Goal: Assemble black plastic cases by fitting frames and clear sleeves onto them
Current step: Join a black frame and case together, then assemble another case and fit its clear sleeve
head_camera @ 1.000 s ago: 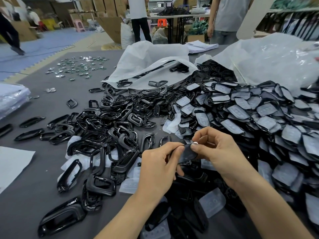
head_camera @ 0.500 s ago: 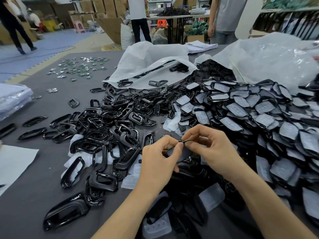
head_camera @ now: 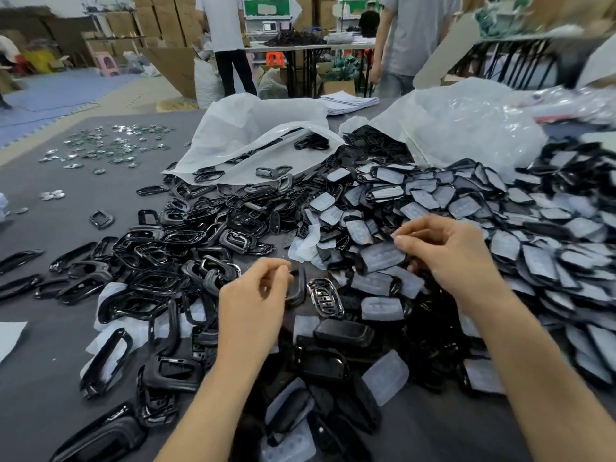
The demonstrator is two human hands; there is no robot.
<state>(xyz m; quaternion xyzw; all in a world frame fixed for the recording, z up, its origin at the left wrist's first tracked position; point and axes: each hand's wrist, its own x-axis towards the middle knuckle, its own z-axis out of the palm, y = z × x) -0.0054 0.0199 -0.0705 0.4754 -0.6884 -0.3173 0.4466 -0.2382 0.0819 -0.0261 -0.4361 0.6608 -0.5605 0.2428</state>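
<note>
Pinching sleeved case (head_camera: 380, 257): right hand (head_camera: 448, 253) | left hand (head_camera: 252, 296) curled, grip unclear | bare table (head_camera: 46, 388) left

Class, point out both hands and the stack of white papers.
left hand (head_camera: 253, 295), head view, back of the hand.
right hand (head_camera: 446, 251), head view, back of the hand.
stack of white papers (head_camera: 350, 101), head view, top sheet.

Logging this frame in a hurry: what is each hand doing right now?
Left hand: fingers curled beside a black frame; grip cannot be told.
Right hand: pinches a sleeved case at its corner.
</note>
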